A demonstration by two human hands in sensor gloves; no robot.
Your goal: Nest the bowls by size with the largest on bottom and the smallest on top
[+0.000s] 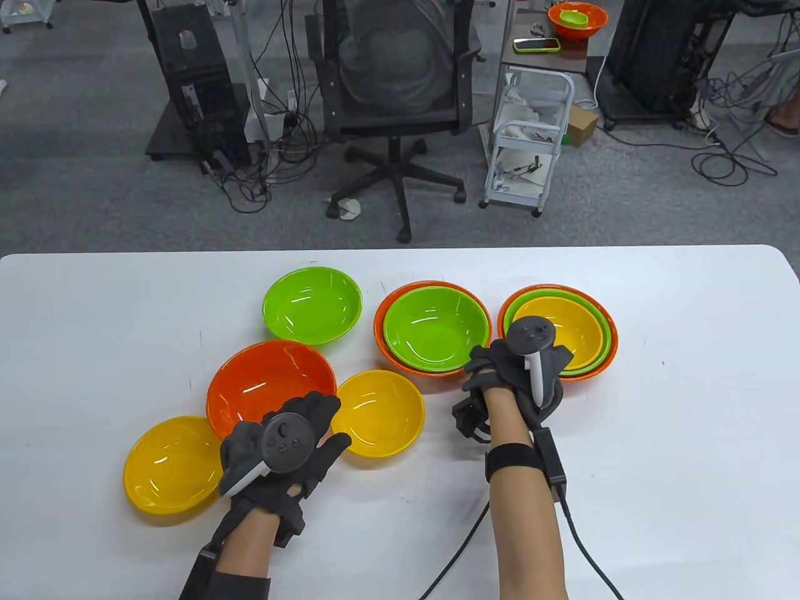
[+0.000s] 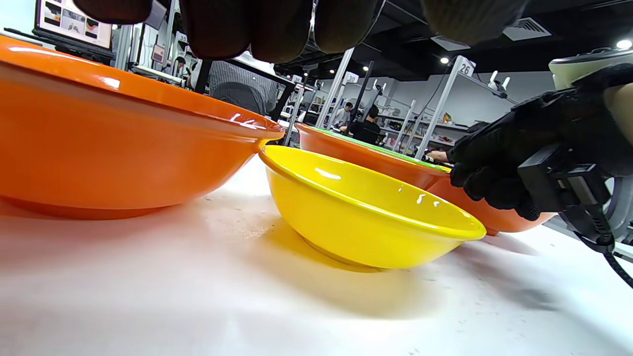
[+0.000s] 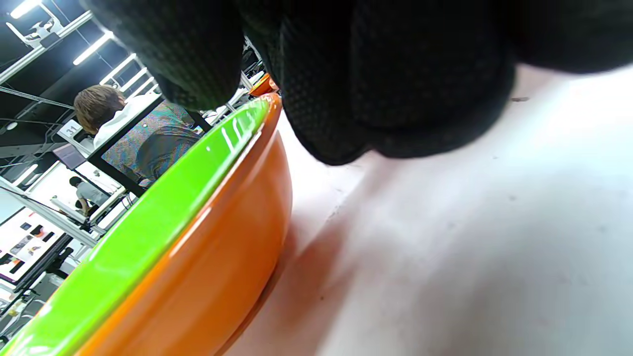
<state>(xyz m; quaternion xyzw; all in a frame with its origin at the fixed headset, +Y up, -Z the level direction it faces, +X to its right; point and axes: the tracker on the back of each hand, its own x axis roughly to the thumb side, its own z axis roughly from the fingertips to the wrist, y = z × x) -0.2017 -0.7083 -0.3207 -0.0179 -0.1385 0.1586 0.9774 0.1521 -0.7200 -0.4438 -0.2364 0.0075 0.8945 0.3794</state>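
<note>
A large orange bowl (image 1: 270, 381) sits left of centre, with a yellow bowl (image 1: 377, 412) beside it and another yellow bowl (image 1: 169, 465) at the near left. A single green bowl (image 1: 312, 305) stands behind them. A green bowl nested in an orange bowl (image 1: 432, 328) sits mid-table. An orange, green and yellow stack (image 1: 558, 331) is on the right. My left hand (image 1: 294, 437) hovers with fingers spread over the orange bowl's near rim (image 2: 148, 99) and holds nothing. My right hand (image 1: 525, 369) sits between the two stacks with fingers curled (image 3: 395, 99). Its grip is hidden.
The white table (image 1: 656, 437) has bare surface at the right and along the near edge. A cable (image 1: 587, 550) trails from my right wrist toward the near edge. Beyond the far edge stand an office chair (image 1: 400, 81) and a white cart (image 1: 531, 144).
</note>
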